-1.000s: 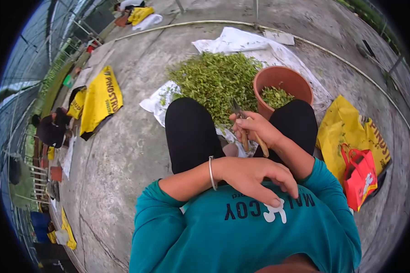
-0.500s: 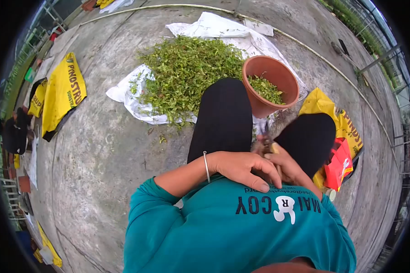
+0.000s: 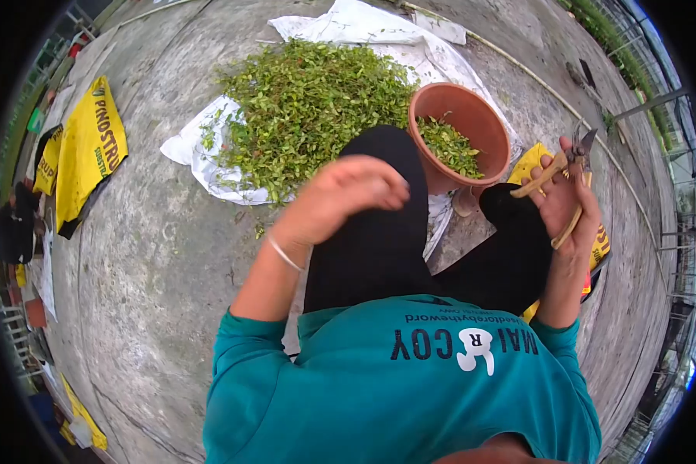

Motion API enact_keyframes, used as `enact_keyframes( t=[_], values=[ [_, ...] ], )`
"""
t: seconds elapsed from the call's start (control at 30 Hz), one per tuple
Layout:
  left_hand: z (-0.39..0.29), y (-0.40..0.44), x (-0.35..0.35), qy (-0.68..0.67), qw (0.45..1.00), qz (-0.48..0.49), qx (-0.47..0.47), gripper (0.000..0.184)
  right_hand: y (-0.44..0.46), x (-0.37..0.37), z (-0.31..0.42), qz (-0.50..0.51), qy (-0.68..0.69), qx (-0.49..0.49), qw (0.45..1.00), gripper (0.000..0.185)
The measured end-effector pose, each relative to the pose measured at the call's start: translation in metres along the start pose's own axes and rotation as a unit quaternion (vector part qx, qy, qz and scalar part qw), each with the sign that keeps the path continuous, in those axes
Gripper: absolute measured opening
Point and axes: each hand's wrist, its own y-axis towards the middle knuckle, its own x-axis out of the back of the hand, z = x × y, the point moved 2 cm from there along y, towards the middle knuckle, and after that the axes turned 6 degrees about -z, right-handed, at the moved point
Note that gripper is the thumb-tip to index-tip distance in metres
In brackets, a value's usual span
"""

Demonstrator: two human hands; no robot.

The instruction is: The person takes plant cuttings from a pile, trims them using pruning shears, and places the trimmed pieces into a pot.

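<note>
My right hand is raised at the right with a pair of pruning shears in it. Their tan handles are spread apart across the palm, and the dark blade points up. Over my left knee hangs my left hand, fingers loosely bent and a little blurred, with nothing visible in them. Beyond it, a heap of leafy green cuttings lies on a white sheet. Between my hands and farther forward stands a terracotta-coloured pot, tilted toward me, with cut leaves inside.
A yellow substrate bag lies on the concrete floor at the left. Another yellow bag is partly hidden behind my right hand. A pale hose runs across the floor beyond the sheet.
My hands were close together at my waist and have moved apart. My left hand rose over the left knee; my right went out to the right and up with the shears, now in plain view.
</note>
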Motion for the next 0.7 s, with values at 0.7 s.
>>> enact_keyframes(
  t=[0.7],
  values=[
    [0.139, 0.205, 0.235, 0.400, 0.820, -0.330, 0.242, 0.028, 0.023, 0.025, -0.041, -0.062, -0.021, -0.112, 0.991, 0.083]
  ],
)
